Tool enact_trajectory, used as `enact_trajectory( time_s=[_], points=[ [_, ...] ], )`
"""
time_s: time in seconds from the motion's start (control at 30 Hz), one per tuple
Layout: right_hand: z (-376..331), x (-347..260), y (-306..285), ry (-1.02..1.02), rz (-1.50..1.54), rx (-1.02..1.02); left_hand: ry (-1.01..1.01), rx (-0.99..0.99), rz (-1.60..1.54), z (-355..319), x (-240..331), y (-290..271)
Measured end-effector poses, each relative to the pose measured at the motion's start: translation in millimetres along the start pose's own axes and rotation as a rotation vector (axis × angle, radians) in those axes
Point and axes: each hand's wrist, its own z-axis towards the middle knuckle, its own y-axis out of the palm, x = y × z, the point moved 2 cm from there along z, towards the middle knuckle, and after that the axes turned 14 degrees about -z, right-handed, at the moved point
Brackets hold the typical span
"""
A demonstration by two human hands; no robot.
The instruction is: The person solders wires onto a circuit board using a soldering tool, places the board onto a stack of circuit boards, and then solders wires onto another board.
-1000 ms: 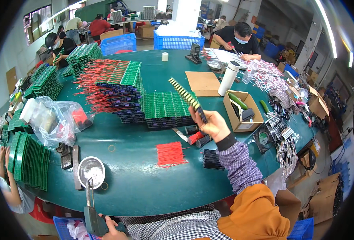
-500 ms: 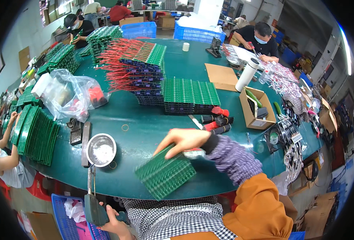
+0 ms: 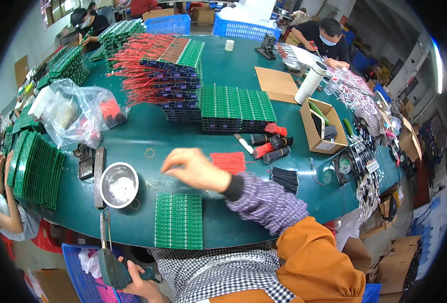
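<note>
Green circuit board [image 3: 178, 220], held tilted earlier, now lies flat at the desk's [image 3: 233, 227] near edge. Right hand [image 3: 195, 169] above, withdrawn, grip half-spread, empty; left grip [image 3: 140, 283] unchanged, wrapped around soldering gun [image 3: 113, 267].

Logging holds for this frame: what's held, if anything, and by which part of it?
Left grip: the soldering gun, by its handle. Right grip: nothing seen in it; the green board lies untouched.

The right hand [image 3: 195, 169] is blurred; a person in red [image 3: 142, 6] (far back) is cut off.
</note>
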Motion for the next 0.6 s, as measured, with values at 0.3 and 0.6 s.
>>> enact_trajectory(
  time_s=[0.3, 0.6],
  points=[
    [-78.5, 61.0, -56.5, 0.260, -0.765, 0.084, -0.238, -0.284, -0.149, -56.4, -26.7, 31.0],
    [-84.2, 67.2, -53.5, 0.243, -0.776, 0.080, -0.357, -0.354, -0.122, -54.1, -32.9, 57.5]
  ],
)
